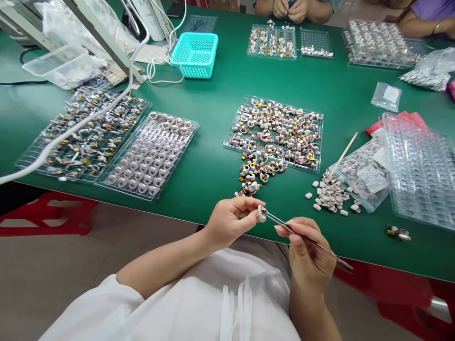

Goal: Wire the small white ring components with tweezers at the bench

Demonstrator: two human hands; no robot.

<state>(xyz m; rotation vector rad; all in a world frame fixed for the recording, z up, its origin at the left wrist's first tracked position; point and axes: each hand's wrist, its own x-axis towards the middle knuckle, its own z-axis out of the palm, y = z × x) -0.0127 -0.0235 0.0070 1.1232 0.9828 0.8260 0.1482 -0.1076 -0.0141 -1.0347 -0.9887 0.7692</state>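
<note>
Between its thumb and fingers, my left hand [232, 219] pinches a small white earbud part [261, 214] just over the table's front edge. My right hand [311, 251] is closed around metal tweezers [302, 235], whose tips reach the earbud part. Just beyond my hands lies a loose pile of similar parts [254, 174] with yellow and dark bits on them. It runs up to a clear tray [227, 142] heaped with more of the same. To the right are small beige shell pieces [332, 194], spilling beside a clear plastic bag [375, 182].
On the left sit a tray of round pieces [142, 161] and a fuller parts tray [85, 137], with a white cable [76, 130] above. A turquoise basket [195, 54] stands farther back. Stacked empty trays [423, 175] lie right. Across the table are a co-worker's hands [291, 9].
</note>
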